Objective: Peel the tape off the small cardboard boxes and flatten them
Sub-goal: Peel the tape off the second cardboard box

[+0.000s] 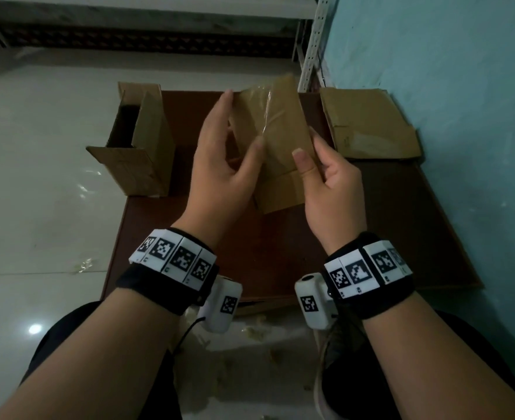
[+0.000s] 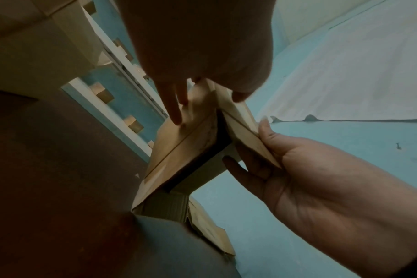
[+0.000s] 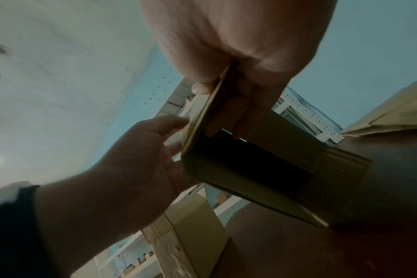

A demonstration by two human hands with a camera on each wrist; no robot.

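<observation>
I hold a small brown cardboard box (image 1: 280, 165) up over the brown table (image 1: 395, 213). My left hand (image 1: 241, 122) grips its left side, with the thumb on the front face and the fingers behind the top. My right hand (image 1: 308, 144) pinches the right edge, thumb in front. Clear tape (image 1: 267, 116) covers the upper front face, and a raised crease in it ends near my left thumb. The left wrist view looks into the box (image 2: 186, 146) through its open end. The right wrist view also shows the box (image 3: 250, 159) as hollow, with my right hand's fingers (image 3: 226, 120) behind one wall.
An open cardboard box (image 1: 141, 147) stands on the table's left edge. Flattened cardboard (image 1: 371, 125) lies at the back right beside the teal wall (image 1: 462, 86). Scraps of tape (image 1: 256, 331) lie on the pale floor near my knees. A white metal rack (image 1: 311, 47) stands behind the table.
</observation>
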